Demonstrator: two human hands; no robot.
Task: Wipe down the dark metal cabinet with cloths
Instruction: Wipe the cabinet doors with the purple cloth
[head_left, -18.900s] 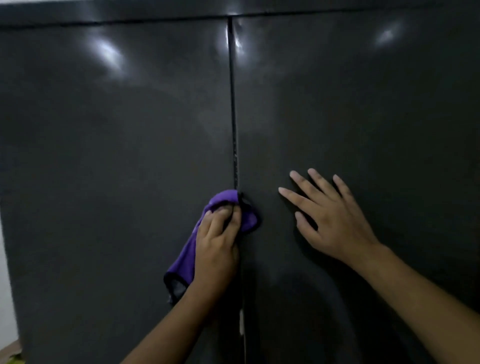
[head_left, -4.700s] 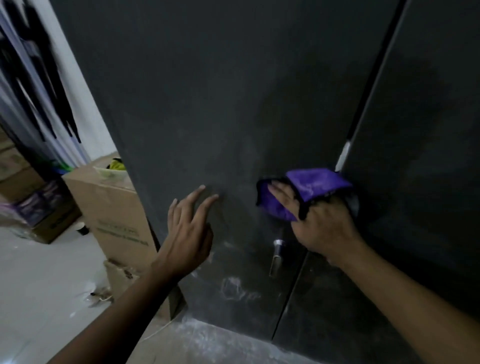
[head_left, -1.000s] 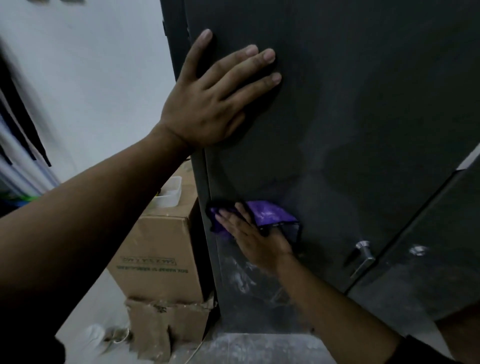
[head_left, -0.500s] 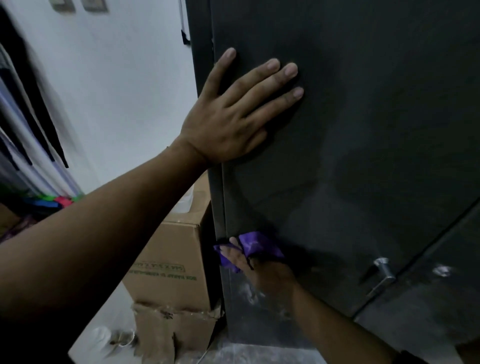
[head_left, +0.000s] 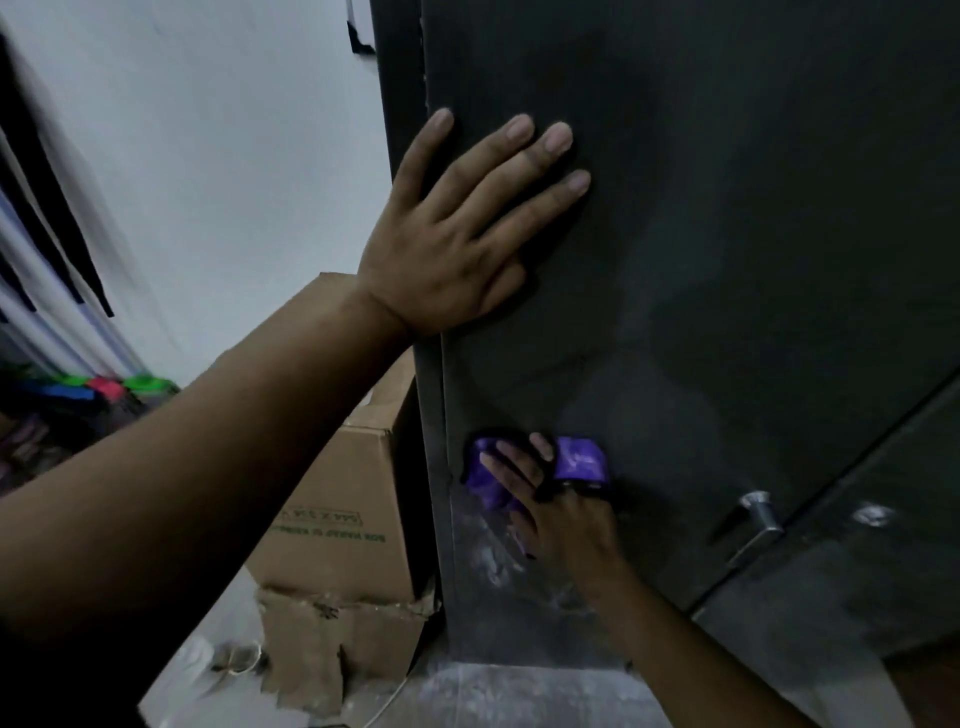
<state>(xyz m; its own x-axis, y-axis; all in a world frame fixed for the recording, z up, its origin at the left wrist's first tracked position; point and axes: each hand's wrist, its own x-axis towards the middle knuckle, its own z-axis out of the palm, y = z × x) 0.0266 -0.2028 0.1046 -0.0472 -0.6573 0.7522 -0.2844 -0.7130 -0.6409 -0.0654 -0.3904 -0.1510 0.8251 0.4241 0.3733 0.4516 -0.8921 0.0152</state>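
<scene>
The dark metal cabinet (head_left: 727, 208) fills the right of the view, its two doors closed. My left hand (head_left: 457, 244) lies flat on the left door close to its left edge, fingers spread. Lower on the same door, my right hand (head_left: 561, 514) holds a purple cloth (head_left: 582, 460) against the metal; two fingers lie over the cloth and a fold of it covers the others. White dusty smears show on the door just below the cloth. A silver handle (head_left: 758, 519) sits to the right of my right hand.
A cardboard box (head_left: 332, 499) stands tight against the cabinet's left side on a torn lower box (head_left: 332, 649). A white wall (head_left: 234, 156) is behind them. The floor (head_left: 493, 696) at the cabinet's foot is dusty. Coloured items lie at far left.
My right hand has slid the cloth from the door's left edge a little to the right. My left hand stays flat on the door.
</scene>
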